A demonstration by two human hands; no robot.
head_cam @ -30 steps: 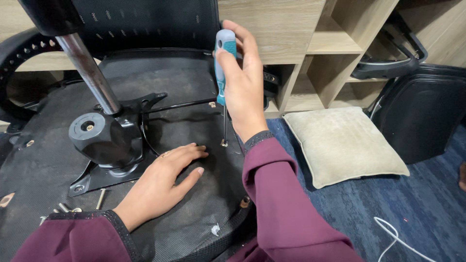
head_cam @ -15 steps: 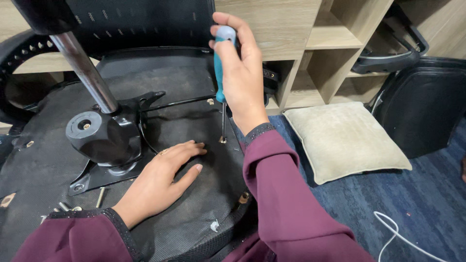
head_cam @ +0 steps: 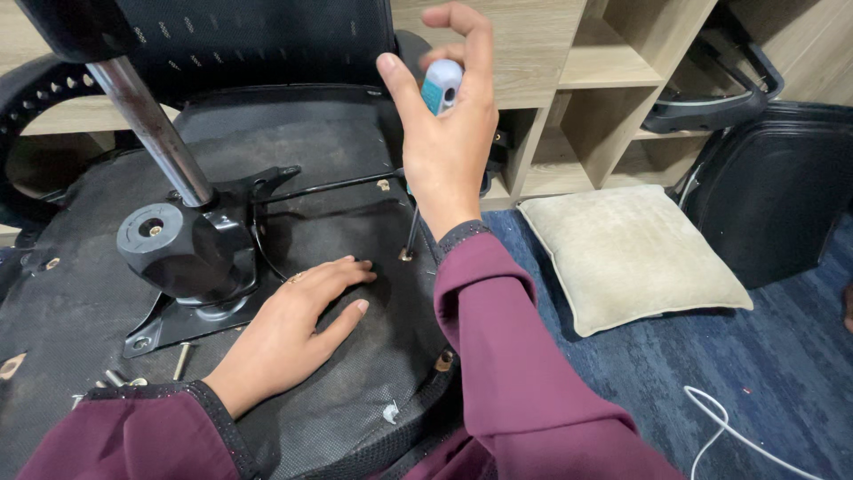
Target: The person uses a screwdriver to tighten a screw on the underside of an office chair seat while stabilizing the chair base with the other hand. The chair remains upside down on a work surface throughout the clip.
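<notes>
An office chair seat (head_cam: 80, 293) lies upside down, its black fabric underside facing me. My right hand (head_cam: 449, 151) holds a screwdriver (head_cam: 442, 84) with a blue and white handle upright. Its shaft tip rests on a screw (head_cam: 404, 255) in the seat's underside. The thumb and forefinger are spread loosely above the handle top while the palm still wraps the handle. My left hand (head_cam: 298, 324) lies flat, fingers apart, on the fabric just left of that screw. It holds nothing.
A black tilt mechanism (head_cam: 182, 244) with a metal gas cylinder (head_cam: 151, 124) stands left of my left hand. Loose screws (head_cam: 180, 360) lie near it. A beige cushion (head_cam: 626, 253), a white cable (head_cam: 737, 431), a black chair part (head_cam: 764, 196) and wooden shelves (head_cam: 613, 62) are to the right.
My right hand's thumb and fingers have loosened and spread at the top of the screwdriver handle. The left hand has stayed flat in place.
</notes>
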